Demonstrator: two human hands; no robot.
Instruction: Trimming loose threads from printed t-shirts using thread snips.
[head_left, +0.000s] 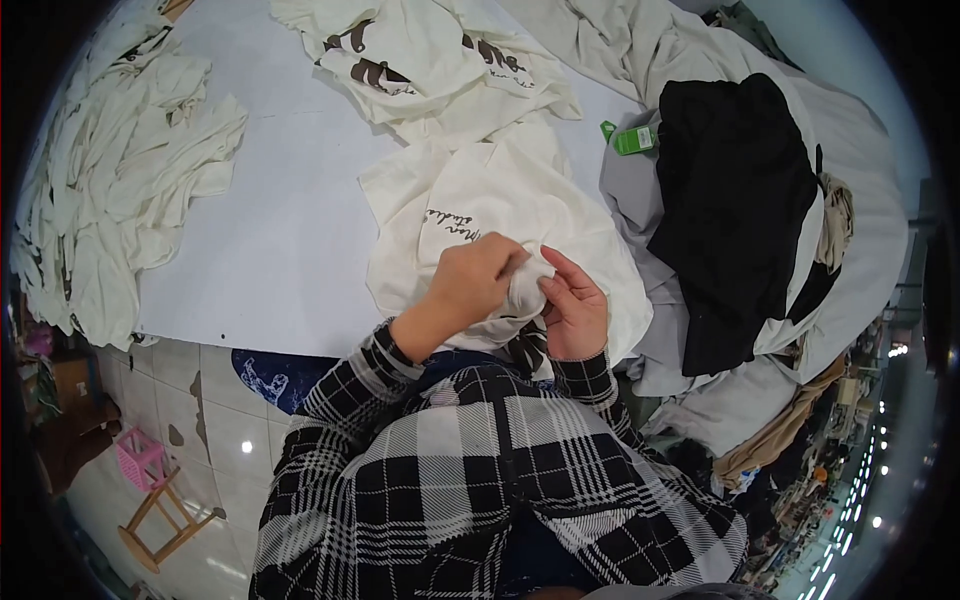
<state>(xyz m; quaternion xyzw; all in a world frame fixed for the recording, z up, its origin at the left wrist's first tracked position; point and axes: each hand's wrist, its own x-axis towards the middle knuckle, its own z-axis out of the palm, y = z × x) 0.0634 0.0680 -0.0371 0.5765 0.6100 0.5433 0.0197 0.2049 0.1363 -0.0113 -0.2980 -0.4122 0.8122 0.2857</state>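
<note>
A cream shirt (510, 195) with dark script print lies spread at the table's near edge. My left hand (468, 283) is closed on a bunched fold of it, the fingertips pinched together. Close beside it, my right hand (574, 308) pinches the same fold between thumb and fingers. Between the two hands the cloth is raised and rolled into a small bulge. The fingertips of my left hand are partly hidden by its own knuckles. Some dark print shows on the part of the cloth hanging just below my hands.
Further back lie more cream printed shirts (430, 70). A heap of cream garments (120, 190) covers the table's left end. To the right, a black garment (735, 200) rests on grey cloth, near a green tag (634, 140). A wooden stool (165, 525) and pink stool (142, 458) stand on the floor.
</note>
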